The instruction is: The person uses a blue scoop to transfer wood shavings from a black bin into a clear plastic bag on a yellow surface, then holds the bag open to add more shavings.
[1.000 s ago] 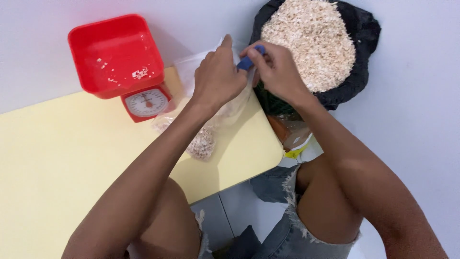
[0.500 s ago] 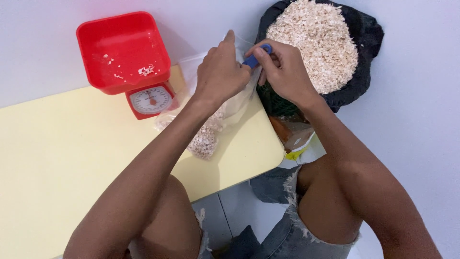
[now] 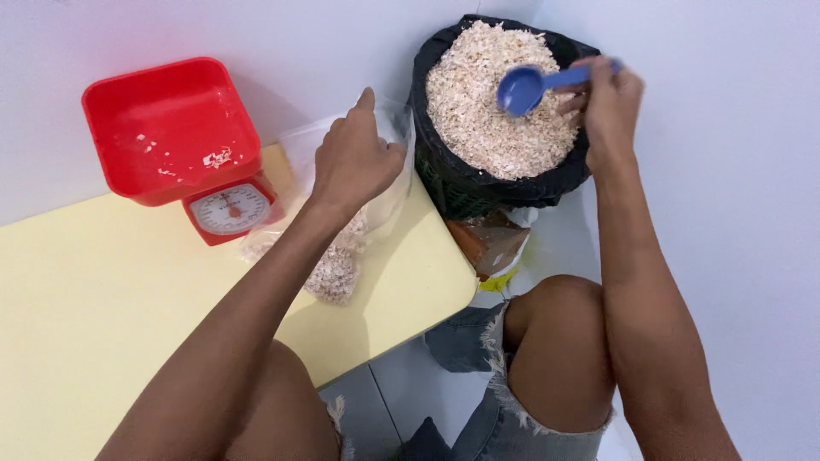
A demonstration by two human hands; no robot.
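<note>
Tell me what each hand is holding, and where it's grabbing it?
The right hand holds a blue plastic scoop by its handle end. The left hand grips the clear plastic bag at its open top edge.

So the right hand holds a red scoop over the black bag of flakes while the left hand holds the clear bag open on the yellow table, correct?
Not quite: the scoop is blue, not red, as the head view shows. The red thing is the scale on the yellow table. The rest stands: the right hand holds the scoop over the black bag of flakes, and the left hand holds the clear bag.
</note>
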